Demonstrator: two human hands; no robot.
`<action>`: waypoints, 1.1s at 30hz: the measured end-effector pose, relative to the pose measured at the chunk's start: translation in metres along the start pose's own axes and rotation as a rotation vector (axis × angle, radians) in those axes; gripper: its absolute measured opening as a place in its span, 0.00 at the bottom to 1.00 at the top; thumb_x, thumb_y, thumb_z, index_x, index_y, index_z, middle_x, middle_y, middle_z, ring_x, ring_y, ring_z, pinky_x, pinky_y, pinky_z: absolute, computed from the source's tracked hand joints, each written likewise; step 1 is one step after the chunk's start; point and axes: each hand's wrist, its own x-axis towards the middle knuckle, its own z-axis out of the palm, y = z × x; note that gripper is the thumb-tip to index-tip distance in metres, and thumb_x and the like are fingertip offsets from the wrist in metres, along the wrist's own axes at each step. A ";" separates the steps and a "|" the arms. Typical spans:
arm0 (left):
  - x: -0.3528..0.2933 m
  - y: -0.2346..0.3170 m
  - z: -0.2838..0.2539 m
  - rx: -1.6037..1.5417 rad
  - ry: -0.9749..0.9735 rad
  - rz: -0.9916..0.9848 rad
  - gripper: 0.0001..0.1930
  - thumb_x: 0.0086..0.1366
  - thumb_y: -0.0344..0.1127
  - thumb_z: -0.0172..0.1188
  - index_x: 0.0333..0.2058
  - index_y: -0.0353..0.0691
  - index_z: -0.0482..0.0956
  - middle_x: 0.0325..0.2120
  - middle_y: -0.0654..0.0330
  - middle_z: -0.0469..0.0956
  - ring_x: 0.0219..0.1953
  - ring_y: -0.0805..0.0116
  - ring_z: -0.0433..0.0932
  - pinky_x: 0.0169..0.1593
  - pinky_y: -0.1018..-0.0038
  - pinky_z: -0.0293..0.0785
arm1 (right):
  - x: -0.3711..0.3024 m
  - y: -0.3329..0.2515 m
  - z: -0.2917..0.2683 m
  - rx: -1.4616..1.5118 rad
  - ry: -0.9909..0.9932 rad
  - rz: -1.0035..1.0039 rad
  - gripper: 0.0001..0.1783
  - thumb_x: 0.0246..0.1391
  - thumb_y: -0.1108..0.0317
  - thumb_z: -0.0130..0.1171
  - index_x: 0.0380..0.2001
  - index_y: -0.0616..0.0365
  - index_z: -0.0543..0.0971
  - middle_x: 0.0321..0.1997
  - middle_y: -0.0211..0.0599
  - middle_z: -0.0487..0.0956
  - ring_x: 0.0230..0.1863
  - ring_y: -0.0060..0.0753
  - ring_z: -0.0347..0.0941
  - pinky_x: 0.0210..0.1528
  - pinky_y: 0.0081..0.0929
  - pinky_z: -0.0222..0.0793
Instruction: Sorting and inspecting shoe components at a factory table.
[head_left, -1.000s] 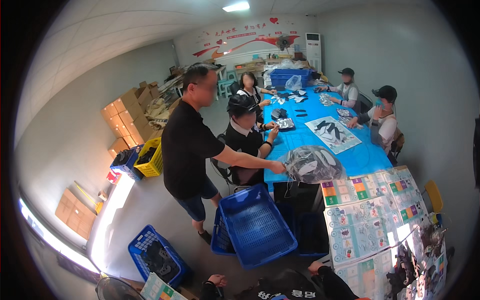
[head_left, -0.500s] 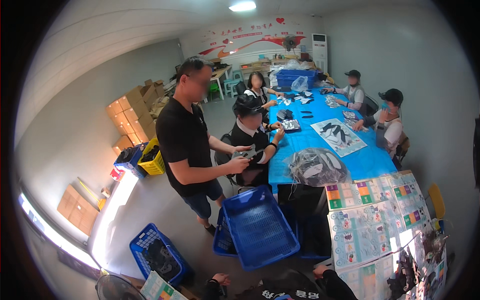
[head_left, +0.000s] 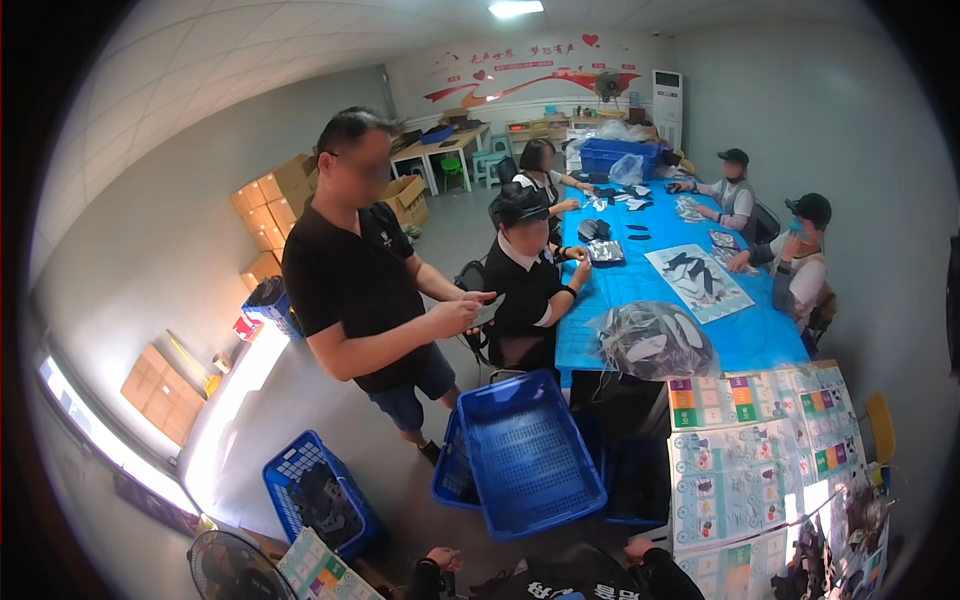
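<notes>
At the lower edge, my left hand comes out of a dark sleeve, its fingers loosely apart with nothing seen in them. My right hand is low on the other side of my dark top, small in view, and its fingers are mostly hidden. Neither hand touches anything I can make out. Ahead of them, a blue plastic crate rests tilted over another blue crate. Near my right arm lie printed picture sheets. Left of my left hand, a blue basket holds dark pieces.
A person in black stands left of the crates, hands around a flat grey piece. Several people sit along the blue-covered table, which bears a clear bag of dark pieces. A fan stands lower left; cartons line the wall.
The whole view has shifted, so the table and wall sit further right. The standing person has moved left in view and now hides the yellow crate. My hands stay low in nearly the same place.
</notes>
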 end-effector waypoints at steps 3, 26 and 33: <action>-0.011 0.006 0.001 0.009 0.017 -0.046 0.14 0.70 0.37 0.55 0.42 0.28 0.75 0.25 0.55 0.79 0.28 0.65 0.82 0.34 0.69 0.83 | -0.009 -0.006 -0.002 -0.004 -0.020 -0.016 0.17 0.48 0.58 0.52 0.19 0.57 0.85 0.20 0.37 0.83 0.18 0.33 0.77 0.24 0.33 0.73; 0.008 -0.027 -0.006 -0.018 0.005 -0.062 0.16 0.72 0.42 0.52 0.45 0.34 0.74 0.30 0.57 0.82 0.32 0.64 0.84 0.37 0.70 0.81 | -0.012 -0.016 0.011 0.052 -0.049 0.039 0.19 0.54 0.61 0.48 0.24 0.59 0.85 0.25 0.34 0.85 0.17 0.30 0.76 0.21 0.29 0.72; 0.005 -0.032 -0.011 -0.041 0.018 -0.054 0.14 0.70 0.36 0.56 0.43 0.27 0.75 0.30 0.51 0.80 0.31 0.61 0.82 0.36 0.67 0.84 | -0.017 -0.025 0.013 0.022 -0.069 0.038 0.21 0.55 0.59 0.48 0.23 0.57 0.86 0.23 0.32 0.85 0.15 0.27 0.73 0.22 0.29 0.72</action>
